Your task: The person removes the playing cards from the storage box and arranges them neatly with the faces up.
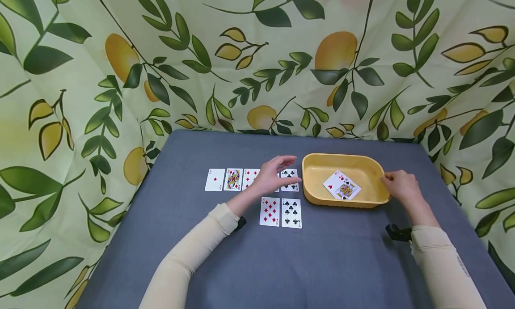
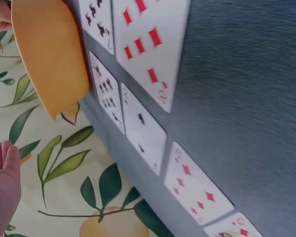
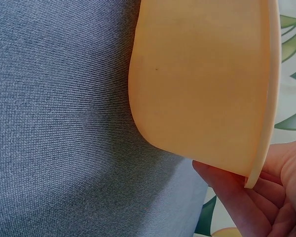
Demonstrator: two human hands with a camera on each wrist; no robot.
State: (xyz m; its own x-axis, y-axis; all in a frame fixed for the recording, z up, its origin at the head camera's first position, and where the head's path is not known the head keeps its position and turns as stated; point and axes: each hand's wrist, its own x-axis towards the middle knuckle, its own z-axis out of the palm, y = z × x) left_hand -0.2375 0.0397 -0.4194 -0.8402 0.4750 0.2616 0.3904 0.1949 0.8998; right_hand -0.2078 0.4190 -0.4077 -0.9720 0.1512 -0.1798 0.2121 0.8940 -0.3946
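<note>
My right hand (image 1: 404, 187) pinches the right end of a yellow plastic tub (image 1: 368, 172), thumb and fingers at its rim in the right wrist view. Inside the tub lie overlapping playing cards (image 1: 342, 185), a face card on top and a heart card showing. My left hand (image 1: 271, 177) hovers over the back row of cards near the tub's left end, fingers extended, thumb apart, holding nothing. It partly covers that row, where an ace of diamonds (image 1: 215, 179) lies at the left and a club card (image 1: 289, 180) at the right.
Nearer me, an eight of diamonds (image 1: 269, 211) and a seven of clubs (image 1: 291, 213) lie side by side. The grey-blue cloth (image 1: 322, 260) covers the table. A leaf-patterned curtain (image 1: 257, 67) hangs behind the table's back edge and along its sides.
</note>
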